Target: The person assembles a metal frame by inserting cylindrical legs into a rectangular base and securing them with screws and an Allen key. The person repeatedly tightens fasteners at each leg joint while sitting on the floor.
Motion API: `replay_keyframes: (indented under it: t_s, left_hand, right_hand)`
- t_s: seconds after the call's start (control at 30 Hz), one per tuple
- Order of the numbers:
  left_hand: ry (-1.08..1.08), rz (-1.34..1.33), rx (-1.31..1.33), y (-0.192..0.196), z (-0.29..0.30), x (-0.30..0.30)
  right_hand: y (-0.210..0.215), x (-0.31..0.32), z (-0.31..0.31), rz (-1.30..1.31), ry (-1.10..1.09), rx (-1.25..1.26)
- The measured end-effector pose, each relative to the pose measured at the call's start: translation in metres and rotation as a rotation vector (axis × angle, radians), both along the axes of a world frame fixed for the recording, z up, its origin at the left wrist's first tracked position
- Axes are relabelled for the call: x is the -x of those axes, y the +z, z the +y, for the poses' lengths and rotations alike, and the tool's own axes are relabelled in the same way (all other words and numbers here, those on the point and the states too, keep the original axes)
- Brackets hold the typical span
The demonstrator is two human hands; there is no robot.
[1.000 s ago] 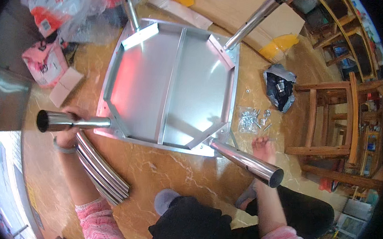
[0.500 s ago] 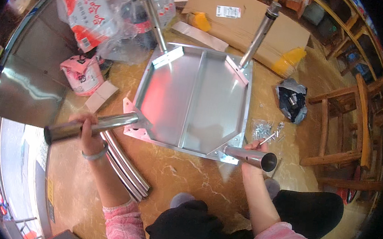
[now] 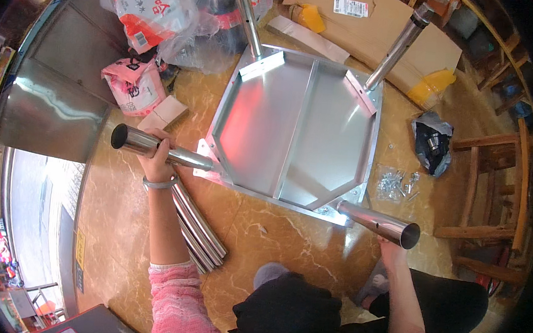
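Note:
A silver metal tabletop frame (image 3: 292, 137) lies underside up on the floor, with a tubular leg at each corner. My left hand (image 3: 157, 158) is wrapped round the near-left metal leg (image 3: 193, 159), close to its open end. That leg leans out to the left from its corner bracket. My right hand (image 3: 392, 251) is just below the open end of the near-right leg (image 3: 378, 222). Its fingers are mostly hidden behind that tube, so I cannot see what they hold. The far-left leg (image 3: 247, 18) and far-right leg (image 3: 401, 45) stand up from their corners.
Loose metal tubes (image 3: 196, 230) lie beside my left forearm. Right of the frame are a bag of bolts (image 3: 390, 182) and a black bag with metal parts (image 3: 432, 142). Flattened cardboard (image 3: 377, 34), plastic bags (image 3: 153, 10) and a wooden stool (image 3: 490, 184) surround the work.
My left hand has swung the near-left leg's free end farther away from me. The right hand has drawn back toward me; the small rod in its fingers no longer shows. The view has shifted.

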State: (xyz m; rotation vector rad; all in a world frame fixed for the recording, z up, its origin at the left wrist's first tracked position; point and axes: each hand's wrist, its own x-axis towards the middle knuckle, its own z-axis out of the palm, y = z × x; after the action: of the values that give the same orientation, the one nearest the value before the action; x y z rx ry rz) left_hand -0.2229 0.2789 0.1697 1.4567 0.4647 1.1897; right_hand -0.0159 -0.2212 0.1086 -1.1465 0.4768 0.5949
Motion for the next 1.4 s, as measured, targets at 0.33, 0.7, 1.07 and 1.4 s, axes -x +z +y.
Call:
replay_keyframes:
  t_s: [0.33, 0.7, 1.07, 1.4]
  left_hand:
    - [-0.090, 0.071, 0.011, -0.004, 0.011, -0.004]
    - [-0.281, -0.143, 0.121, -0.029, 0.066, 0.065]
    - [-0.192, -0.019, 0.087, -0.017, 0.050, 0.057]
    - [-0.108, 0.135, 0.023, -0.044, 0.006, -0.009]
  right_hand:
    - [-0.057, 0.009, -0.031, -0.238, 0.594, 0.651]
    - [-0.039, 0.037, -0.032, -0.233, 0.707, 0.654]
    - [-0.021, 0.033, 0.003, -0.224, 0.491, 0.560]
    - [-0.002, 0.034, 0.046, -0.473, 0.396, 0.685]
